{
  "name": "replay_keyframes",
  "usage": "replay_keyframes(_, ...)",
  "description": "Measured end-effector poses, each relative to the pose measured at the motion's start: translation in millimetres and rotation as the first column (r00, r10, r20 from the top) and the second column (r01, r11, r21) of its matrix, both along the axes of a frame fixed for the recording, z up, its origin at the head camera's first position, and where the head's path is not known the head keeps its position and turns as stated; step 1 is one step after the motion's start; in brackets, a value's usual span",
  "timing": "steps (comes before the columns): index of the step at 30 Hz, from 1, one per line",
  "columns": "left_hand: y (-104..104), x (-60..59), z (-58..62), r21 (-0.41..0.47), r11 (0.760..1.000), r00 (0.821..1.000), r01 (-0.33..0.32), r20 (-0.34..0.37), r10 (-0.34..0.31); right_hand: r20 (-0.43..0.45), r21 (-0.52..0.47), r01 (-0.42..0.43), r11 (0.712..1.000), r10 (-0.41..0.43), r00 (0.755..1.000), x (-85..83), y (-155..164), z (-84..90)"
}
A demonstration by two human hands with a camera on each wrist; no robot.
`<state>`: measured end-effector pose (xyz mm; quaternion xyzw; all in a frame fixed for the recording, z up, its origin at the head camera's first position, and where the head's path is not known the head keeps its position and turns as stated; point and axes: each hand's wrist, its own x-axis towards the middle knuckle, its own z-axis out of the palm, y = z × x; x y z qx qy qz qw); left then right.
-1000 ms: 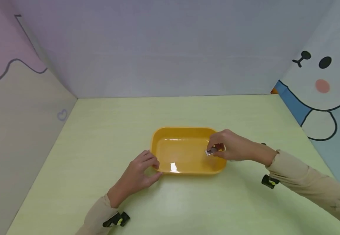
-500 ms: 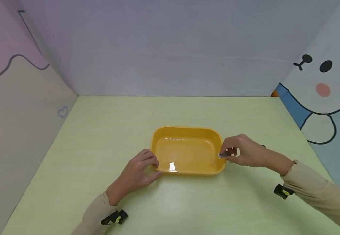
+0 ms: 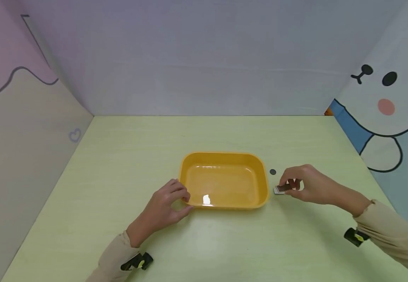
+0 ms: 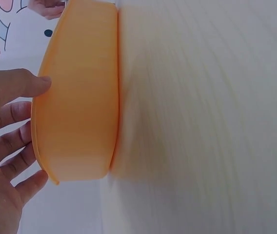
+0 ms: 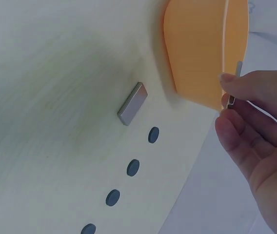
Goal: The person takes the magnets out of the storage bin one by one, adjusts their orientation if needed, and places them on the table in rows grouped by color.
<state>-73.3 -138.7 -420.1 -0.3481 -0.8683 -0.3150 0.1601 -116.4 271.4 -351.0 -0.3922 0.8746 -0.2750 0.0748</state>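
Note:
My left hand (image 3: 164,204) holds the near left corner of a yellow tray (image 3: 225,207), its thumb on the outer wall and its fingers at the rim in the left wrist view. Right of the tray, my right hand (image 3: 306,184) pinches a small flat silvery bar (image 5: 239,68) between thumb and fingers, which partly hide it. A similar silvery rectangular bar (image 5: 133,104) lies flat on the table, below and beside that hand. In the head view the two bars nearly overlap.
Several dark round discs (image 5: 133,167) lie in a row on the table beside the loose bar; the head view shows one disc (image 3: 272,172) near the tray's right side, the others hidden by the hand. A plain wall (image 3: 207,78) closes off the table's (image 3: 136,149) far edge.
With the bar pinched in it, my right hand has moved right, from over the tray's inside to the table beside it. A dark disc has come into view. The left hand stays put.

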Motion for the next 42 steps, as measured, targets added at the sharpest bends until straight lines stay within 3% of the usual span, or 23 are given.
replay_keyframes(18,-1.1,0.6,3.1,-0.009,1.000,1.000,-0.004,0.001,0.004,-0.047,0.081,0.138,0.987,-0.134,0.990,7.3,38.4,5.1)
replay_keyframes(29,0.0,1.7,1.3,0.003,1.000,1.000,-0.006,-0.011,0.006,-0.081,0.089,0.165,0.982,-0.158,0.984,3.7,55.8,2.0)
replay_keyframes(42,0.6,1.1,0.9,0.004,1.000,1.000,0.002,-0.008,-0.002,-0.032,0.136,0.206,0.969,-0.204,0.978,2.1,72.1,-2.6)
